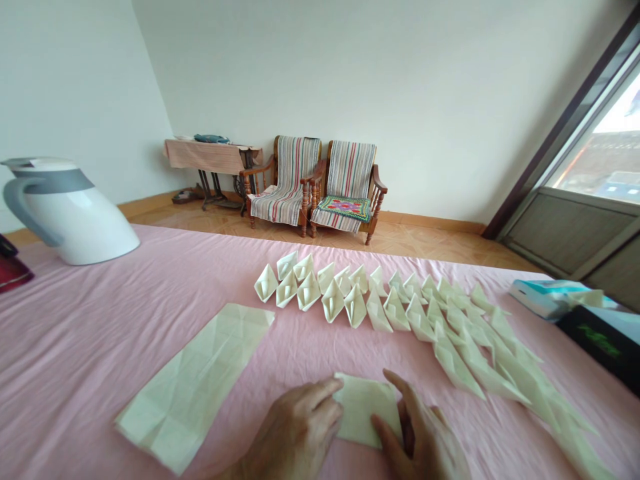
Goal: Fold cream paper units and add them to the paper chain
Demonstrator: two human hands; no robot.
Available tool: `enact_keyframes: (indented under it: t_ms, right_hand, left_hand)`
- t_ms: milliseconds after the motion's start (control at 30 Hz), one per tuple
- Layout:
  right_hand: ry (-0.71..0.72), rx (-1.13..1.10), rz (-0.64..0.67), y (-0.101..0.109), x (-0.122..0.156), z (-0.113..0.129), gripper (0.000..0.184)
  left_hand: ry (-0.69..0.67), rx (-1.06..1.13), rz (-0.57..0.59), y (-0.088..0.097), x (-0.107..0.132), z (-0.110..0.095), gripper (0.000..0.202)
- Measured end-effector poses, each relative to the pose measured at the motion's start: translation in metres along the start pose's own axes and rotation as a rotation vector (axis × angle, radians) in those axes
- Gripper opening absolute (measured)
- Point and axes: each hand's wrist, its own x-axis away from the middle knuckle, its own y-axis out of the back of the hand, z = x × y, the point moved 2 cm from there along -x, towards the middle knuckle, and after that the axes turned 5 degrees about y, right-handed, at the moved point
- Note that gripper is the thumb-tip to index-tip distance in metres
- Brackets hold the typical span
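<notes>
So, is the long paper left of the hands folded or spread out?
Spread out. The long paper lies flat at full length on the pink cloth, with only crease lines across it.

Daylight from the window (607,157) on my right lights the room evenly; shadows stay soft, edges bow outward, and my view is sharp.

Bare cloth (310,347) before paper boats (355,303)
</notes>
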Motion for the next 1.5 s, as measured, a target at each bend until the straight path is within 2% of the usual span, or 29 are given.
enact_keyframes:
  t_ms: [167,467,733,800,833,933,1000,1067,1167,1300,1433,1467,1500]
  right_hand:
    - [-0.092,0.000,-0.035,-0.003,0.004,0.001,0.044]
    - [-0.080,0.042,-0.013,0.011,-0.008,0.002,0.044]
    - [-0.074,0.098,-0.021,0.015,-0.014,-0.004,0.043]
    - [-0.002,0.141,-0.071,0.025,-0.017,0.002,0.037]
    - [0.064,0.168,-0.049,0.030,-0.019,0.007,0.033]
    - [0.357,0.190,-0.092,0.042,-0.020,0.025,0.023]
    - [0.560,0.189,-0.103,0.041,-0.017,0.034,0.023]
    - [0.692,0.187,-0.100,0.032,-0.011,0.038,0.025]
    - [0.730,0.181,-0.105,0.011,0.000,0.039,0.031]
    - [0.630,0.147,-0.162,-0.006,0.010,0.036,0.040]
    - [0.724,0.155,0.008,-0.006,0.009,0.039,0.038]
    - [0.741,0.165,0.036,-0.006,0.009,0.040,0.039]
    - [0.712,0.169,0.011,-0.007,0.010,0.041,0.040]
  left_hand:
    - [0.002,-0.061,0.060,-0.002,0.001,0.002,0.025]
    - [0.056,-0.121,0.195,0.007,-0.005,-0.004,0.014]
    - [0.070,-0.118,0.202,0.006,-0.006,-0.002,0.021]
    - [0.076,-0.127,0.197,0.006,-0.006,-0.002,0.023]
    - [0.077,-0.130,0.200,0.006,-0.007,-0.003,0.023]
    - [0.105,-0.130,0.238,0.008,-0.008,-0.005,0.026]
    - [0.143,-0.120,0.268,0.009,-0.009,-0.005,0.031]
    - [0.184,-0.098,0.271,0.011,-0.010,-0.004,0.035]
    - [0.240,-0.045,0.244,0.012,-0.010,0.001,0.039]
    - [0.277,0.004,0.220,0.014,-0.010,0.007,0.041]
    - [0.277,0.040,0.206,0.015,-0.010,0.009,0.040]
    - [0.274,0.043,0.204,0.015,-0.010,0.009,0.040]
    - [0.272,0.041,0.202,0.016,-0.011,0.009,0.040]
